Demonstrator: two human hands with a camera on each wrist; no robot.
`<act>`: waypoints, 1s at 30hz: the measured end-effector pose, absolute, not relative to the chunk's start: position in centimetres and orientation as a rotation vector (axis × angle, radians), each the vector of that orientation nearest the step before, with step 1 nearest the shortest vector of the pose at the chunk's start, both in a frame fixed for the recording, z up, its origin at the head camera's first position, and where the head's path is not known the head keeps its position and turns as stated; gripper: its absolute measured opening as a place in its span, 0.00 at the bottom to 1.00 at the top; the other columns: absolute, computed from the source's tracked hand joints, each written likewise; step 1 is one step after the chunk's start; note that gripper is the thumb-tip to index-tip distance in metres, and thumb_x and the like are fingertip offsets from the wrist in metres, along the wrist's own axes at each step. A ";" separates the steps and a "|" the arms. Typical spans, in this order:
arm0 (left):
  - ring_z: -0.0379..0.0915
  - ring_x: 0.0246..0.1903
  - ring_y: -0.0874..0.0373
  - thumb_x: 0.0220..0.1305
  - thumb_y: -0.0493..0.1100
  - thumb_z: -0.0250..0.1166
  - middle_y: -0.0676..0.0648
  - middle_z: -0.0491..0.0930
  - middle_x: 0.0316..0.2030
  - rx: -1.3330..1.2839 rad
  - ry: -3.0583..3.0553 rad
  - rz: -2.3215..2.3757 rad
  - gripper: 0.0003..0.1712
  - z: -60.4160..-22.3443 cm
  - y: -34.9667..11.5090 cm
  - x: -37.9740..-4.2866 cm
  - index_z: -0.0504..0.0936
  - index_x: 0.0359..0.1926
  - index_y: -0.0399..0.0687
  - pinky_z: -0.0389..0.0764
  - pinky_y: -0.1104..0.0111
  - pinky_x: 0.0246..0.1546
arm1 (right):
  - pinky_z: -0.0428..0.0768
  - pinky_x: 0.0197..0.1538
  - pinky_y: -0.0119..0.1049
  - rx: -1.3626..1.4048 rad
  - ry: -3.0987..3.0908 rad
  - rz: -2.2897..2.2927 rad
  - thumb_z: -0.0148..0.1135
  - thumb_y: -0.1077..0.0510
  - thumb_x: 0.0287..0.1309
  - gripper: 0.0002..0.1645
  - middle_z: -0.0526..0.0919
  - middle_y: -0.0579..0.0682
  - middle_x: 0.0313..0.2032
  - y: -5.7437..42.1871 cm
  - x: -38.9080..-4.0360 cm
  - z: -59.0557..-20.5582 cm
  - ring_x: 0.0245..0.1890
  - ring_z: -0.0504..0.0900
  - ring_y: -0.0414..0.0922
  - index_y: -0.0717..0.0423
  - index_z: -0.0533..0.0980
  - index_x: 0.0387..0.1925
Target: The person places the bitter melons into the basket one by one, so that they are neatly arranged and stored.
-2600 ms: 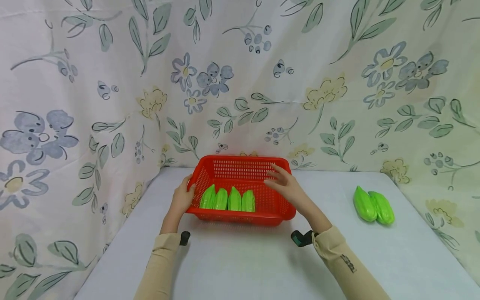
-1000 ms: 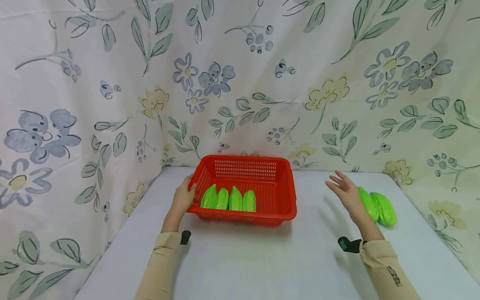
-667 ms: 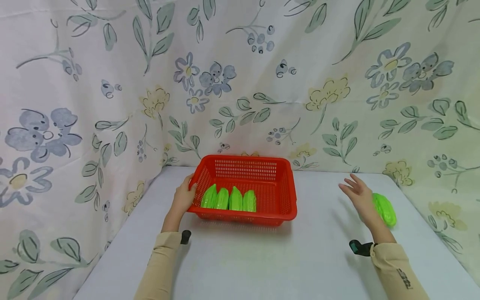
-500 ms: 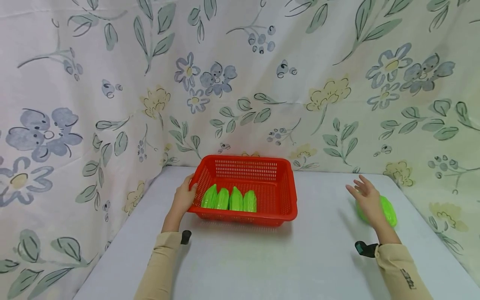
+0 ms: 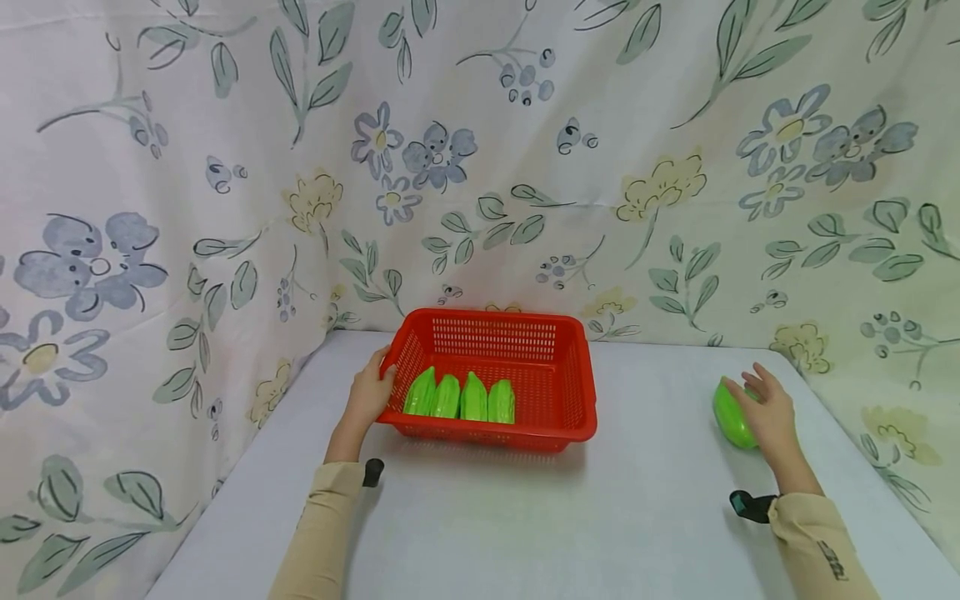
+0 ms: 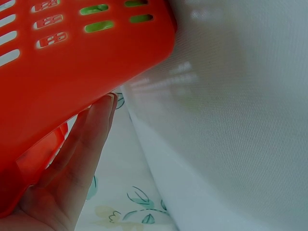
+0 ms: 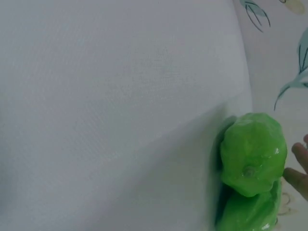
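My left hand (image 5: 367, 393) grips the left rim of a red perforated plastic basket (image 5: 480, 432). In the left wrist view, the fingers (image 6: 89, 139) lie along the outside of the basket wall (image 6: 91, 62). Several glossy green ridged gourds (image 5: 472, 398) lie side by side inside it. At the table's right side, my right hand (image 5: 774, 417) hovers over a pair of the same gourds and hides one of them in the head view. The left gourd (image 5: 731, 417) shows beside the thumb. In the right wrist view, fingertips (image 7: 293, 175) are right at the near gourd (image 7: 252, 154), spread and not curled round it.
A white cloth-covered table (image 5: 600, 517) lies under everything. A floral curtain (image 5: 480, 167) stands behind it and along both sides. Dark wrist-camera mounts (image 5: 750, 506) stick out from the sleeves.
My right hand has moved from over the basket to the right, reaching the pair of gourds and now covering the right one. The left hand and the basket have stayed in place.
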State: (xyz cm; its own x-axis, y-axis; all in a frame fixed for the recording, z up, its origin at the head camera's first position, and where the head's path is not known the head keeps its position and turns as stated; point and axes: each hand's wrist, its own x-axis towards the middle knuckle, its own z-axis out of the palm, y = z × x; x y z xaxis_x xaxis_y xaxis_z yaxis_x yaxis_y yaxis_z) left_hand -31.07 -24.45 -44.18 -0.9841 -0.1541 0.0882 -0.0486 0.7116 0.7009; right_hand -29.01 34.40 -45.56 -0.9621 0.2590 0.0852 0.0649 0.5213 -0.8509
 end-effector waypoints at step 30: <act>0.75 0.39 0.46 0.75 0.46 0.48 0.32 0.73 0.61 0.158 -2.774 -1.138 0.30 -44.2 -24.6 -31.1 0.56 0.74 0.49 0.78 0.57 0.38 | 0.49 0.74 0.56 -0.356 -2.533 1.461 0.49 0.44 0.71 0.48 0.49 0.70 0.73 34.4 -28.8 -47.7 0.73 0.47 0.66 0.63 0.39 0.76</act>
State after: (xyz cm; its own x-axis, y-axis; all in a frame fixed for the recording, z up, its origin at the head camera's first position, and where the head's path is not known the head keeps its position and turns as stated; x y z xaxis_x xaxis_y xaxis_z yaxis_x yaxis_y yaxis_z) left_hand -31.10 -24.56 -44.18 -0.9848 -0.1496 0.0884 -0.0445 0.7085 0.7043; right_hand -28.85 34.45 -47.71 -0.9519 0.3025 0.0484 0.1096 0.4837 -0.8684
